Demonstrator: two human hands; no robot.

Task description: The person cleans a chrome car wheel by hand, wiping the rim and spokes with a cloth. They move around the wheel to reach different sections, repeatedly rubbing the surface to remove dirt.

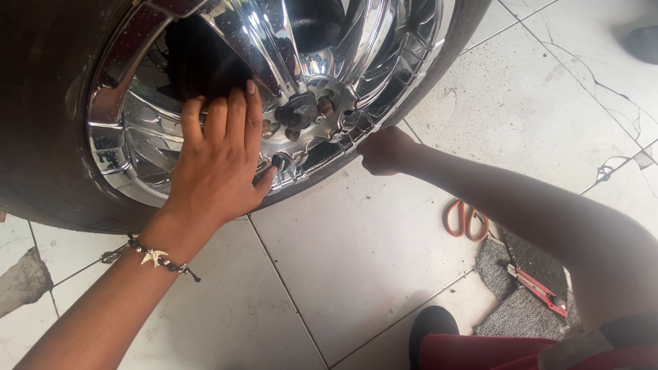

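The work in hand looks like seating a lug nut point(279, 162) by hand on the chrome wheel point(137, 147), which stands upright on the tiled floor point(356, 260). The left hand point(219, 161) lies spread on the spokes, thumb touching the nut; the right hand point(385, 151) is clenched at the rim's lower edge, contents hidden. Next, I judge, calls for steadying the wheel and turning the nut squarely.

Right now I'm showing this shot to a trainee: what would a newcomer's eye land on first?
The shiny chrome wheel fills the top left, its tyre on cracked white floor tiles. The left hand, above a bead bracelet, lies flat on the spokes; the right hand is a fist at the rim's lower edge. Orange-handled scissors lie right.
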